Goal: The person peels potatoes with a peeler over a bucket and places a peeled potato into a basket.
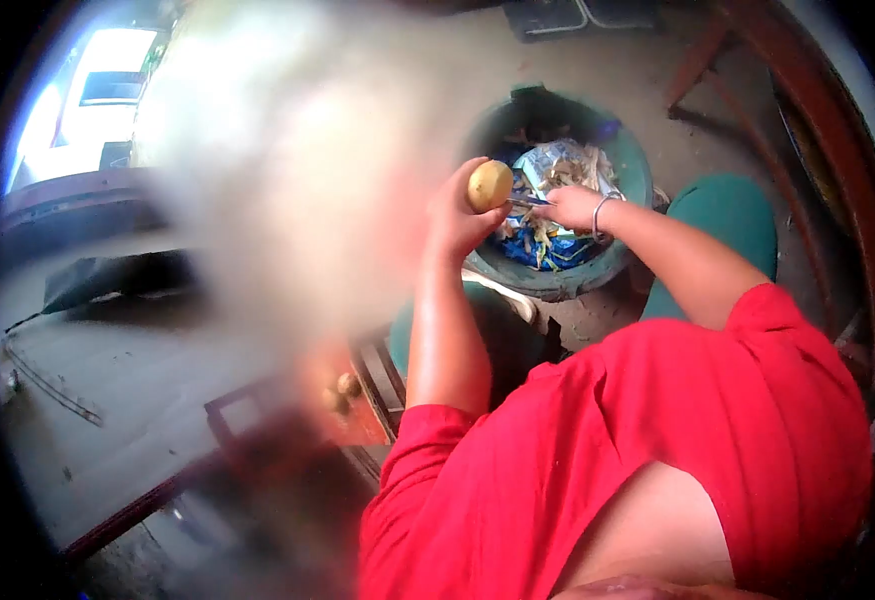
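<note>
My left hand [454,212] is closed around a yellowish potato [490,187], with the thumb along its lower side. In my right hand [574,208] is a small knife [528,201]; its narrow blade points left toward the potato. Whether the blade touches the potato I cannot tell. Both hands are above a dark green tub [635,180]. Inside the tub lie peelings [589,165] and crumpled blue and white plastic wrappers [547,240]. A bangle [598,218] circles my right wrist.
On an orange surface [357,425] at lower left sit a few round, potato-like things [345,385]. A reddish-brown frame [837,130] runs down the right side. A table with a pale top [137,350] stands at left. A whitish blur covers the upper left middle.
</note>
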A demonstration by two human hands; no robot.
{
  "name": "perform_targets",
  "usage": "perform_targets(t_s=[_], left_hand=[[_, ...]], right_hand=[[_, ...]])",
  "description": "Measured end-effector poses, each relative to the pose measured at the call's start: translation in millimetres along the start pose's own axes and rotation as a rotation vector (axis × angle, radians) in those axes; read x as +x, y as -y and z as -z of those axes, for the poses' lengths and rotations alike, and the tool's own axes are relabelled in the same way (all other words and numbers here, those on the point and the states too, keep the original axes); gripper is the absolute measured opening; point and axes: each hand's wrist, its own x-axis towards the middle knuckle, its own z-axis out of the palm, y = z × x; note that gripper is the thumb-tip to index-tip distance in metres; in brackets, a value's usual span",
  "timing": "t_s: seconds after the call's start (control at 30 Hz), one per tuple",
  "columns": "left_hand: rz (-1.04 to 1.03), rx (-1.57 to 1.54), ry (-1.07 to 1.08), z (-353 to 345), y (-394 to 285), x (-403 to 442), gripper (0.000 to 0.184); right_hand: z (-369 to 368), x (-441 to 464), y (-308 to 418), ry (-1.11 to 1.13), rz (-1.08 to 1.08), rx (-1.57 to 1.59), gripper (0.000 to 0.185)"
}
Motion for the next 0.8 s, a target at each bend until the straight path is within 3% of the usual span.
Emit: perform_targets(t_s=[0.17, 0.23, 0.37, 0.43, 0.53, 0.63, 0.7, 0.8], left_hand=[[0.003, -0.036, 0.045, 4, 1, -3, 0.062], [0.037, -0.097, 0.051, 3, 8, -2, 0.06], [0.198, -0.203, 0.081, 6, 7, -8, 0.054], [0.051, -0.065, 0.068, 6, 29, 0, 0.054], [0.121, -0.15, 0.155, 10, 38, 3, 0.055], [0.12, -0.328, 0.111, 0, 41, 1, 0.05], [0.117, -0.252, 0.12, -1, 26, -1, 0.052], [0.128, -0.25, 0.138, 0, 34, 0, 0.054]], right_hand=[[9, -7, 1, -0.132, 0.025, -0.011, 0.046], [5, -2, -6, -0.342, 0.181, -0.127, 0.034], [-4, 20, -18, -0.367, 0.257, -0.24, 0.035], [2, 11, -13, -0.376, 0.268, -0.303, 0.03], [4, 8, -12, -0.36, 0.242, -0.256, 0.03], [11, -5, -16, -0.379, 0.248, -0.195, 0.034], [9, -8, -24, -0.478, 0.335, -0.195, 0.032], [13, -20, -24, -0.441, 0.326, -0.128, 0.035]])
